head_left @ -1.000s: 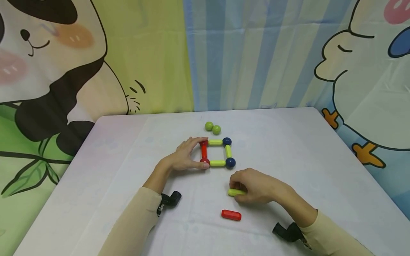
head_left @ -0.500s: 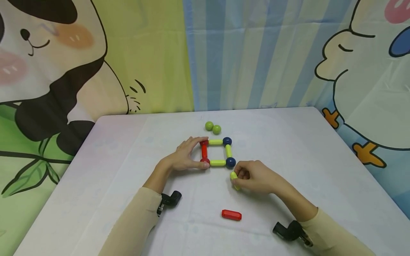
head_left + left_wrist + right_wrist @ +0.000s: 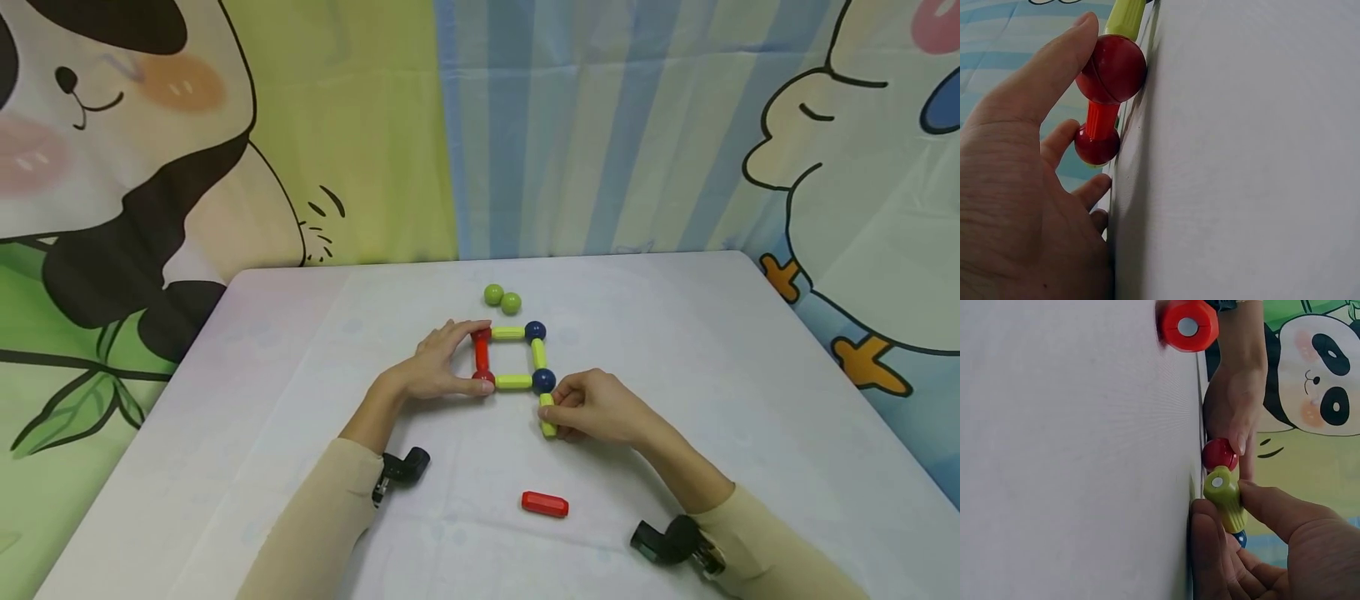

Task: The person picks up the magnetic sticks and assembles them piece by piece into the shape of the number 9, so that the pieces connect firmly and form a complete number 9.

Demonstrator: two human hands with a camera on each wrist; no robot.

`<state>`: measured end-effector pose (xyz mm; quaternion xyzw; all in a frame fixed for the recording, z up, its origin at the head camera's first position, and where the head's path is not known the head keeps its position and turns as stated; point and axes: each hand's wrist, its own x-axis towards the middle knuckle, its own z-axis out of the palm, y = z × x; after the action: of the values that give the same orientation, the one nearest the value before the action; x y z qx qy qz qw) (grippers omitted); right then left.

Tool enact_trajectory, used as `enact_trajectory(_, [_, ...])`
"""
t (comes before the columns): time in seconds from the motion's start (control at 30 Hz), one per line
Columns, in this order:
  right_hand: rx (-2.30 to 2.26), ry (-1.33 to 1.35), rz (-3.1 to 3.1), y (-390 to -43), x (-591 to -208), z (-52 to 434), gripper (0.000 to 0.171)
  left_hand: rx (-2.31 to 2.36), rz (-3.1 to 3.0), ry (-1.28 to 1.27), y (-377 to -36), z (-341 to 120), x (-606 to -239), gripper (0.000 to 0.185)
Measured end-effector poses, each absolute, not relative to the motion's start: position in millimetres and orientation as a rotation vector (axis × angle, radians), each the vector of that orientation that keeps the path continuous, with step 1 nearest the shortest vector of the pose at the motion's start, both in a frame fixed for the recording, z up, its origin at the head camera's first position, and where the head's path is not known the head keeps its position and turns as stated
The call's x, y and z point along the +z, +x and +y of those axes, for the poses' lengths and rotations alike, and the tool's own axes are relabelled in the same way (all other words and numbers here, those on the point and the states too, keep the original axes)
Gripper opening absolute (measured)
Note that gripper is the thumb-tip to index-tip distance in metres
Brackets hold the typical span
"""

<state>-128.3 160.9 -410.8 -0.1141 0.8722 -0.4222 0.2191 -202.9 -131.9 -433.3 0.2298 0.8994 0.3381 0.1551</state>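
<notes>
A square of magnetic rods and balls lies on the table, with a red rod (image 3: 482, 356), a yellow-green rod (image 3: 513, 382) and two others as its sides. Red balls (image 3: 1112, 69) sit at its left corners and blue balls at its right. My left hand (image 3: 435, 367) grips the red side, thumb on the near ball and forefinger on the far one. Between thumb and fingers, my right hand (image 3: 603, 408) pinches another yellow-green magnetic rod (image 3: 1225, 499). This rod points towards me, its far end right at the near blue ball (image 3: 543, 381).
A loose red magnetic rod (image 3: 545, 504) lies nearer to me, left of the right wrist camera (image 3: 667, 540). Two green balls (image 3: 502, 298) rest beyond the square. Printed curtains (image 3: 585, 125) hang behind the white-covered table (image 3: 300, 333).
My right hand has moved the yellow-green rod away from me and turned it from sideways to lengthwise, up to the near blue ball. The left hand has kept its hold.
</notes>
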Motion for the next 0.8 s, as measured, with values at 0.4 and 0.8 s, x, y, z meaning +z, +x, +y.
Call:
enact_trajectory(0.4, [-1.25, -0.267, 2.336, -131.5, -414.3, 161.9, 0.03, 0.962, 2.576, 0.675, -204.2, -133.3, -433.9, 0.1])
enact_trajectory(0.8, [-1.252, -0.244, 2.335, -130.5, -412.0, 160.1, 0.03, 0.959, 2.576, 0.689, -204.1, -133.7, -435.1, 0.1])
